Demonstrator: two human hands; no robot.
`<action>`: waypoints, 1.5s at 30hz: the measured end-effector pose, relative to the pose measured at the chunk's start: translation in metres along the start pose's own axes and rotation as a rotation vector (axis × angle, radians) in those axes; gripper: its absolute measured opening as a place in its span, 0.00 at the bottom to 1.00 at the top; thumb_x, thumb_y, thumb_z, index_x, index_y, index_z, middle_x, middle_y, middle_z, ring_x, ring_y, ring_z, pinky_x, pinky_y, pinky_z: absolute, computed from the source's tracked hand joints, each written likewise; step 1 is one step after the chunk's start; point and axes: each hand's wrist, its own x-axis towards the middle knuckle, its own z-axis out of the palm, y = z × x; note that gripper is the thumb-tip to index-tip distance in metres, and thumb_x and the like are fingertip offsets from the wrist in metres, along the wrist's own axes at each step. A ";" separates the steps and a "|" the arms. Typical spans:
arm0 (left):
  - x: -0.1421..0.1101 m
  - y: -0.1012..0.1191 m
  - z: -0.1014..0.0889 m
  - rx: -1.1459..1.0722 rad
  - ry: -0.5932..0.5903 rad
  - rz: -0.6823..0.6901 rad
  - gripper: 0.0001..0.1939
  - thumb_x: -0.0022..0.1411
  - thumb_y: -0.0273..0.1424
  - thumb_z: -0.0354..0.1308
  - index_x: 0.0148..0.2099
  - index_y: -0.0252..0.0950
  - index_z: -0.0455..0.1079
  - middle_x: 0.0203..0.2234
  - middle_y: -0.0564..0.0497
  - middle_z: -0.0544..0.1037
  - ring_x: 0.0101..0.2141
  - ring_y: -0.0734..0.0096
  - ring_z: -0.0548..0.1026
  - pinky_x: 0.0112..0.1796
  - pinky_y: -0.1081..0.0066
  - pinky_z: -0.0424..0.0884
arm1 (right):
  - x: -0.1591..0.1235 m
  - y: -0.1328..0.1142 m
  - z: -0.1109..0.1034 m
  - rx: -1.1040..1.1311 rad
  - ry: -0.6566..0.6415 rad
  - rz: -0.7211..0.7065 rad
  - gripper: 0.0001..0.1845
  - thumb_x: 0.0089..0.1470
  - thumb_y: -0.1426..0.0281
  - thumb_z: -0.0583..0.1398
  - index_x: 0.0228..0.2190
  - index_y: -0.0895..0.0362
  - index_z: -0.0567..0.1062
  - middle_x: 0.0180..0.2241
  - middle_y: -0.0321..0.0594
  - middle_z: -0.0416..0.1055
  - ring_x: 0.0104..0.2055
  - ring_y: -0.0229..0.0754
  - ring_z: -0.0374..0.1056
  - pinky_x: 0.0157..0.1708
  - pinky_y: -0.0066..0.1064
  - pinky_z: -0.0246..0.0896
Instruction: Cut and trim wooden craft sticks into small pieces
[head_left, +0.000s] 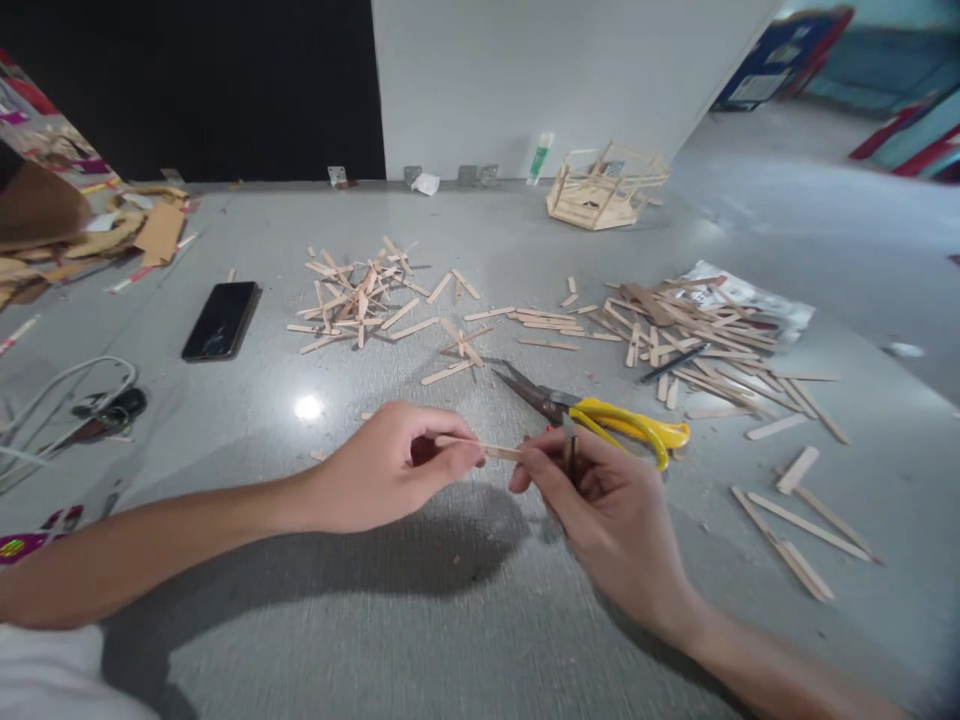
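Note:
A thin wooden craft stick (501, 452) is stretched between my two hands just above the table. My left hand (397, 465) pinches its left part between thumb and fingers. At the stick's right end, the thumb and forefinger of my right hand (611, 515) are closed on it. A small dark, narrow object (571, 450) shows among the right-hand fingers; its kind I cannot make out. Right behind that hand lies a pair of scissors (630, 425) with yellow handles, the dark blades pointing to the far left.
Loose craft sticks (364, 295) are heaped mid-left, and a larger pile (705, 340) lies right beside a white plastic packet (757, 300). A stick-built frame (604, 195) and a glue tube (540, 158) stand at the back. A phone (222, 320) and cables (67, 410) lie left.

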 end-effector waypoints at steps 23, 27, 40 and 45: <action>0.001 -0.009 0.007 0.207 0.315 0.410 0.04 0.64 0.26 0.62 0.41 0.34 0.77 0.36 0.49 0.80 0.31 0.77 0.76 0.33 0.77 0.73 | -0.010 0.005 0.005 -0.060 0.161 -0.128 0.04 0.52 0.66 0.66 0.28 0.53 0.79 0.18 0.33 0.71 0.18 0.33 0.61 0.16 0.26 0.56; 0.001 -0.018 0.010 0.409 0.450 0.625 0.05 0.66 0.24 0.60 0.43 0.35 0.77 0.40 0.47 0.78 0.38 0.73 0.77 0.40 0.73 0.74 | -0.011 0.001 0.007 0.028 0.105 -0.071 0.06 0.49 0.67 0.68 0.25 0.54 0.77 0.22 0.36 0.77 0.19 0.34 0.64 0.17 0.26 0.59; 0.009 -0.039 0.012 0.637 0.514 0.804 0.08 0.64 0.22 0.61 0.44 0.37 0.74 0.45 0.47 0.77 0.52 0.62 0.69 0.50 0.61 0.72 | -0.006 0.008 0.021 0.313 -0.060 0.229 0.11 0.50 0.61 0.68 0.31 0.56 0.78 0.29 0.42 0.82 0.30 0.42 0.77 0.27 0.28 0.70; 0.006 -0.039 0.017 0.702 0.542 0.739 0.07 0.65 0.21 0.59 0.40 0.38 0.74 0.38 0.50 0.78 0.43 0.65 0.66 0.46 0.64 0.68 | -0.005 0.011 0.025 0.278 -0.047 0.220 0.10 0.51 0.61 0.67 0.29 0.55 0.79 0.32 0.43 0.82 0.32 0.42 0.78 0.31 0.31 0.72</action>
